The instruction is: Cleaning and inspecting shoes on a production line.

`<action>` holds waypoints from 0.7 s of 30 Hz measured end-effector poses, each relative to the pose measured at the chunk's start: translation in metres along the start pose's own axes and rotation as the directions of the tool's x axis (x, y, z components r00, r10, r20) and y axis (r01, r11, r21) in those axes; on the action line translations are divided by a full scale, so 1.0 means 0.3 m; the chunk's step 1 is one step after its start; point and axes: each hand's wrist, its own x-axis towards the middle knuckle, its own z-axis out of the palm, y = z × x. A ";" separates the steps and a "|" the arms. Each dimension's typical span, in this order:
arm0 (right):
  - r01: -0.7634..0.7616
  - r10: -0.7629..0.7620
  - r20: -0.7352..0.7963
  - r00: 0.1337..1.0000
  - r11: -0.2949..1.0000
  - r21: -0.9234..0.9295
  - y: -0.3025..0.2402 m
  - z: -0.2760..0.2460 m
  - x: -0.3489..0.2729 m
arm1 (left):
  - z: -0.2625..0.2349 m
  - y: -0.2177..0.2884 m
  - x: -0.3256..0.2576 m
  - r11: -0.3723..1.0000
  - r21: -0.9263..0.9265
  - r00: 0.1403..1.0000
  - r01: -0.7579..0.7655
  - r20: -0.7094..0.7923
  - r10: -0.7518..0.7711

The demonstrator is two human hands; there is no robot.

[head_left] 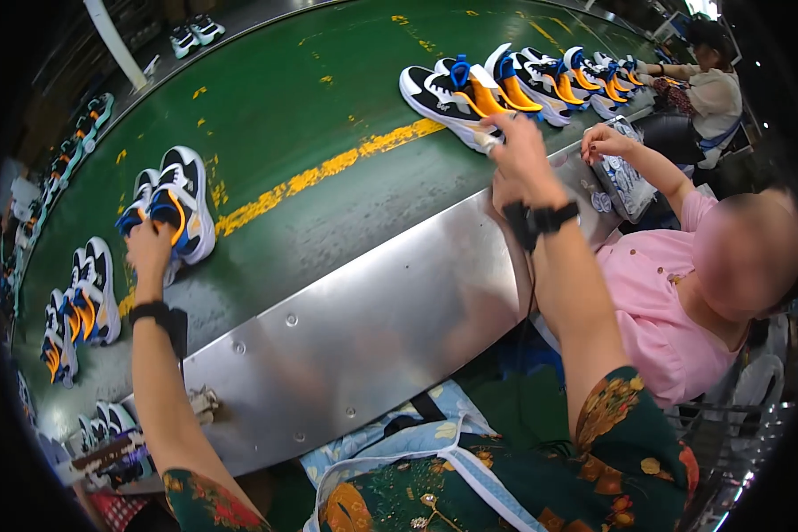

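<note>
My left hand [149,251] grips the heel end of a pair of white, black, blue and orange sneakers [176,202] lying on the green conveyor belt [310,115]. My right hand [516,151] reaches out to the right, its fingers on the heel of another sneaker pair [443,96] at the near end of a row of the same shoes. Both wrists wear black bands. Whether the right hand grips that shoe or only touches it is hard to tell.
A steel side panel [363,328] borders the belt. More sneaker pairs [84,306] lie along the belt's left. A person in a pink top [656,310] sits at my right, with a hand on a patterned box [625,177]. Another person [714,89] works farther back.
</note>
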 end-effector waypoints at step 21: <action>0.060 -0.016 0.453 0.891 0.995 -0.082 0.103 0.251 0.184 | -0.243 0.496 -0.898 0.444 -0.886 0.969 -0.138 -0.028 0.246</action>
